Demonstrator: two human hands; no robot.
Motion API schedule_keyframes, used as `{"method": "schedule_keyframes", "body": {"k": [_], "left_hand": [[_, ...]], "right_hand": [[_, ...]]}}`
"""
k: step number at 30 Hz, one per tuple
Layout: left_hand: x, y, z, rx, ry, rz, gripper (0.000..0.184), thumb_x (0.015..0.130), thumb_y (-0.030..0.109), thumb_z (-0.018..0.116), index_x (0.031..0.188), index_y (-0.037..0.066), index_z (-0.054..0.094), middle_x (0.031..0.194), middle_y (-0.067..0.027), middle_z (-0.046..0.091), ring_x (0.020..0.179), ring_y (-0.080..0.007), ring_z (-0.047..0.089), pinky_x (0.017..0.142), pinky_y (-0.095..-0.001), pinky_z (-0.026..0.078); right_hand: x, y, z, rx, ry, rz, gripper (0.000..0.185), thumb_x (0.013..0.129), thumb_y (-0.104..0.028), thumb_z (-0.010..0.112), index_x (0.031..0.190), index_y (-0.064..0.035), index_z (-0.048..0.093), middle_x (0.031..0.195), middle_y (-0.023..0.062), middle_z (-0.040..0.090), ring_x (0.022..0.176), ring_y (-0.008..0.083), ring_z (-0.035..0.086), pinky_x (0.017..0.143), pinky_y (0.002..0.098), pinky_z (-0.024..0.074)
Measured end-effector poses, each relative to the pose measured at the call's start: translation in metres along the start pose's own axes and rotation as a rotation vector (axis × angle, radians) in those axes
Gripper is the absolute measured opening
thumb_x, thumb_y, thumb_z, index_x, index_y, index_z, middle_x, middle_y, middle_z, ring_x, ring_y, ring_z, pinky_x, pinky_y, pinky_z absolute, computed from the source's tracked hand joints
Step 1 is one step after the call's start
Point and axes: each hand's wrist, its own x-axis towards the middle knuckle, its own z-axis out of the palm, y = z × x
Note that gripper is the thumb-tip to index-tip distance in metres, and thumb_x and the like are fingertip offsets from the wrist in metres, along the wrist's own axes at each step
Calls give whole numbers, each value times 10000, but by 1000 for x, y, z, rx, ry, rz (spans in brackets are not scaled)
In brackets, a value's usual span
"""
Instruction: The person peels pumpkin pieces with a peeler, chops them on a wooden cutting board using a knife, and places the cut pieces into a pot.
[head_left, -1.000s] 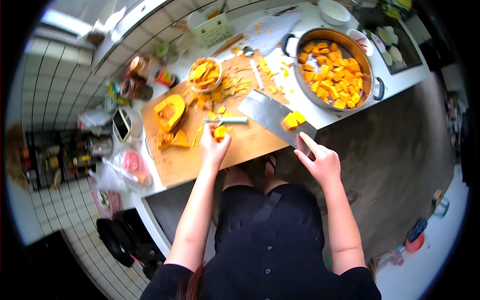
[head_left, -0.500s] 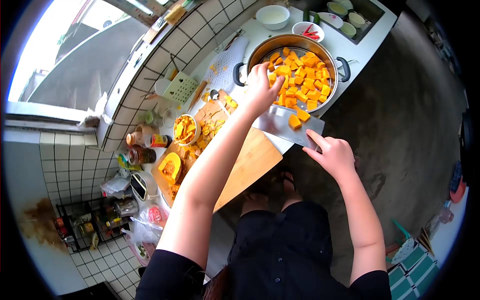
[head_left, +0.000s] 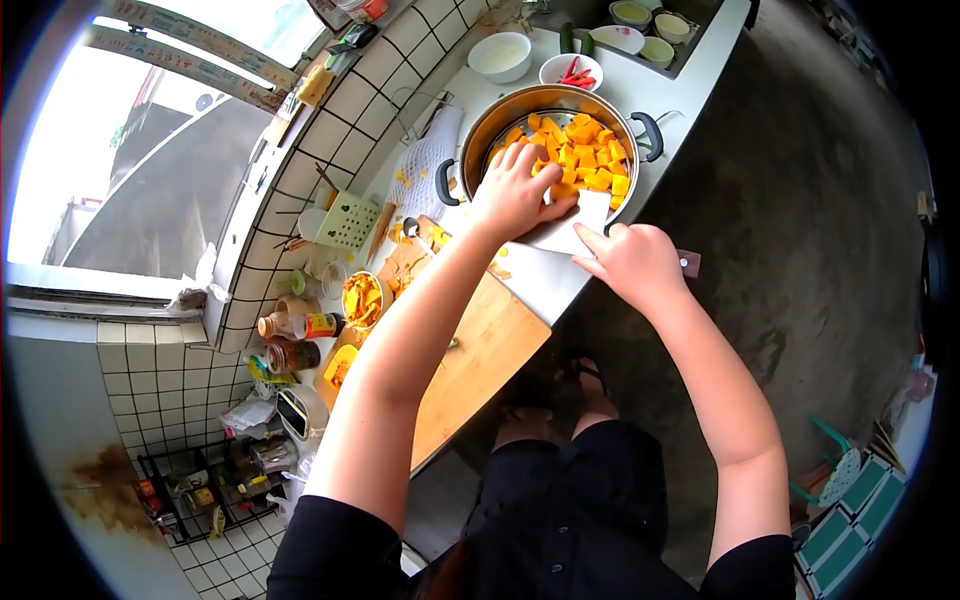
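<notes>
A cleaver is in my right hand, its dark handle end showing past the palm and a finger along the blade. The blade is tilted over the near rim of a two-handled steel pot. Orange pumpkin cubes lie on a perforated base inside. Bent over the rim beside the blade, my left hand has its thumb apart from the fingers; nothing shows in its grasp. Its fingertips are near the cubes; whether they touch any is unclear.
Left of the pot are a wooden cutting board, a bowl of pumpkin scraps and a cut pumpkin piece. Behind it stand a white bowl and a bowl of red chillies. Jars line the tiled wall.
The cleaver has moved to the pot and tipped; the two cubes seen on its blade are no longer visible there. My left hand has lowered towards the blade. The view has shifted.
</notes>
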Motion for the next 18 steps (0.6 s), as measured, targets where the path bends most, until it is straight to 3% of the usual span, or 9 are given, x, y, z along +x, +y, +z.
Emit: {"method": "schedule_keyframes", "body": {"k": [6,11,12,16,18], "left_hand": [[14,-36,26,154,79,-266,230,789,258,674,880,73,570,932,-110,558,940,-309,531,822,-393,446],[-4,-54,6,-105,196,-539,201,890,194,551,945,1,559,936,-169,575,911,-353,532,798,-406,445],[-12,-53,2,-189,260,-566,177,884,179,559,903,4,542,859,-175,565,838,-363,532,764,-407,436],[-75,-41,-20,-589,249,-866,173,923,174,528,912,1,542,826,-102,576,759,-193,552,694,-302,447],[-111,-22,-44,-693,268,-910,168,949,167,500,911,7,538,797,-44,563,734,-114,516,672,-263,437]], "right_hand": [[-1,-9,-7,48,-49,53,343,796,-407,659,1035,-163,690,558,52,580,536,209,612,515,308,485],[-32,-18,1,194,-76,177,294,797,-393,656,965,-152,667,575,78,596,541,253,621,517,341,499],[-39,-22,-1,250,-98,215,282,804,-395,646,944,-150,658,583,88,605,543,269,626,516,351,501],[-61,-45,0,629,-168,404,227,811,-343,640,929,-149,655,671,101,639,624,300,636,559,382,512],[-70,-58,10,665,-225,459,264,815,-332,643,1014,-161,666,728,92,665,670,297,648,604,377,525]]}}
